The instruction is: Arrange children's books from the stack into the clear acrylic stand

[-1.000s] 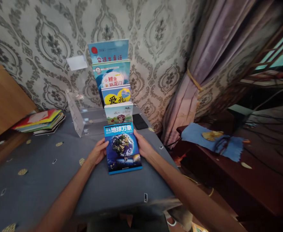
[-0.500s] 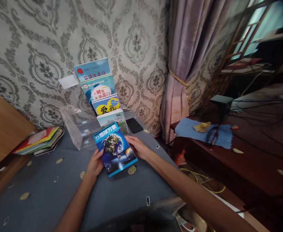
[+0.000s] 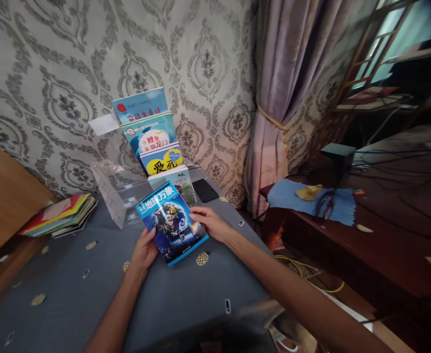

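Between my two hands is a blue book (image 3: pixel 173 223) with a picture of the Earth on its cover, tilted and held above the table. My left hand (image 3: pixel 145 247) grips its left edge, thumb on the cover. On the opposite edge, my right hand (image 3: pixel 211 223) pinches it with the thumb on top; the fingers behind are mostly hidden. Just beyond the book, a clear tiered display rack (image 3: pixel 112 196) holds several books in its right column, among them a yellow-and-blue book (image 3: pixel 162 159). The left column of the rack shows bare plastic.
A black phone (image 3: pixel 205 190) lies right of the rack on the grey tablecloth (image 3: pixel 71 299). Several stacked books or folders (image 3: pixel 63 213) lie at the left by a wooden board (image 3: pixel 9 196). Across a gap at right, a dark red table (image 3: pixel 347 255) bears a blue cloth (image 3: pixel 287 193) and cables.
The book has turned a little counter-clockwise in my hands, its top left corner swinging to the left. Both hands keep their grip on its edges.
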`<state>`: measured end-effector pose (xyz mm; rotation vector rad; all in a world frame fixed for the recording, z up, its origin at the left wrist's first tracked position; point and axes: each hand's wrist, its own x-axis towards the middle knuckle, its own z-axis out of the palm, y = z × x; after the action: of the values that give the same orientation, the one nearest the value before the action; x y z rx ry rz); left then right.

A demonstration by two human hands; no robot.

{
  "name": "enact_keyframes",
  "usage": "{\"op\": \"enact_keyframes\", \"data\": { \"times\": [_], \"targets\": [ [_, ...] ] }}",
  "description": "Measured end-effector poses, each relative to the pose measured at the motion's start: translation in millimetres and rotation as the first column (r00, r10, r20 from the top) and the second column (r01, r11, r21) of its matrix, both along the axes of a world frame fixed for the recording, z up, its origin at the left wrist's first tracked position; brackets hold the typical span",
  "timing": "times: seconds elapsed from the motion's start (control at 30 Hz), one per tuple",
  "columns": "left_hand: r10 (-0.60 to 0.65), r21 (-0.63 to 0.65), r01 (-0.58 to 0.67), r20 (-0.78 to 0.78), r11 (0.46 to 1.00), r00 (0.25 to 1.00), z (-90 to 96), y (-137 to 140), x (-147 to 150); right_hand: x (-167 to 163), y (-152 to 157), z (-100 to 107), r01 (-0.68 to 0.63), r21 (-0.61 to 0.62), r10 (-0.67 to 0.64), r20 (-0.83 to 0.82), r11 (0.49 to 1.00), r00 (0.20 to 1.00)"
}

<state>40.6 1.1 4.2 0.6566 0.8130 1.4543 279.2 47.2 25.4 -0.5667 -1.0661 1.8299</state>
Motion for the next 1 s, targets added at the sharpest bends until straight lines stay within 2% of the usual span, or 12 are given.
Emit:
{"op": "enact_keyframes", "data": {
  "times": [0.17, 0.43, 0.57, 0.7, 0.83, 1.0],
  "targets": [
    [-0.012, 0.014, 0.012, 0.004, 1.0, 1.0, -4.3, 0, -6, 1, -1, 1, -0.063, 0.055, 0.065, -0.022, 0.996, 0.998],
    [-0.032, 0.119, 0.036, -0.033, 0.992, 0.999, 9.4, -6, -2, 3, -1, 5, -0.003, 0.275, -0.007, 0.037, 0.961, 0.999],
    [-0.042, 0.151, 0.057, -0.1, 0.987, 0.994, 17.7, -9, 1, 4, -4, 8, 0.012, 0.328, -0.026, 0.037, 0.944, 0.999],
    [-0.12, 0.162, 0.158, -0.221, 0.974, 0.968, 24.9, -8, -3, 6, -4, 8, 0.02, 0.361, -0.047, 0.066, 0.932, 0.997],
    [-0.088, 0.25, 0.194, -0.381, 0.949, 0.92, 28.8, -7, -9, 8, -1, 5, 0.038, 0.481, -0.138, 0.174, 0.876, 0.975],
    [-0.05, 0.289, 0.189, -0.427, 0.939, 0.903, 26.7, -5, -13, 9, 2, 1, 0.071, 0.594, -0.264, 0.245, 0.802, 0.933]
  ]
}}
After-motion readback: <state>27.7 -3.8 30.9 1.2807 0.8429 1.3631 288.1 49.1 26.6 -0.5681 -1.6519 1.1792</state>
